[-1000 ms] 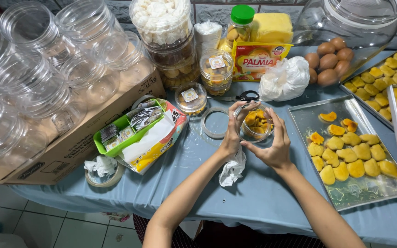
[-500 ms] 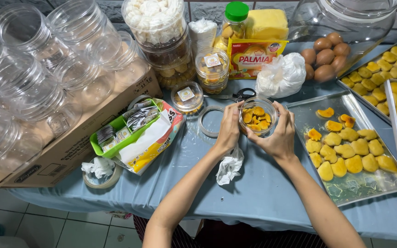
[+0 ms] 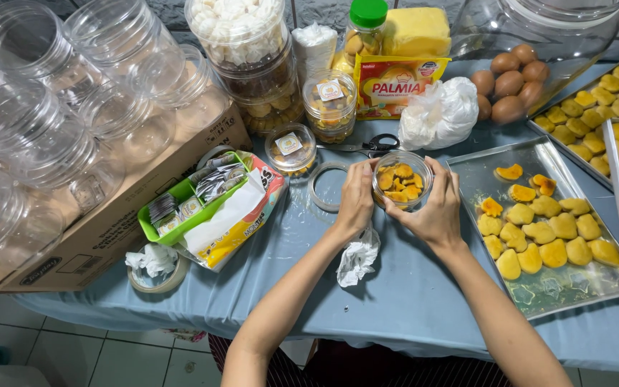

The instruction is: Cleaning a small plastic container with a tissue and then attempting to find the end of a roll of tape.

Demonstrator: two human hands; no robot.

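Note:
Both hands cup a small clear round jar point(image 3: 401, 180) partly filled with yellow-orange cookies, standing upright on the blue tablecloth point(image 3: 395, 294). My left hand point(image 3: 356, 197) grips its left side, and my right hand point(image 3: 435, 208) wraps its right side. The jar's mouth is uncovered. A clear round lid point(image 3: 327, 188) lies flat just left of my left hand. A crumpled white tissue point(image 3: 357, 258) lies under my left wrist. To the right, a metal tray point(image 3: 539, 294) holds several yellow cookies.
A cardboard box point(image 3: 109, 229) of empty clear jars fills the left. Filled jars point(image 3: 252, 57), a green-lidded jar point(image 3: 364, 32), a yellow packet point(image 3: 395, 86), scissors point(image 3: 370, 145), a white bag point(image 3: 438, 115) and eggs point(image 3: 510, 79) line the back. A green basket point(image 3: 191, 204) and more cookie trays point(image 3: 610, 107) sit nearby.
The jar was lifted and tilted toward me a second ago; it now sits upright and slightly farther right, with both hands still around it.

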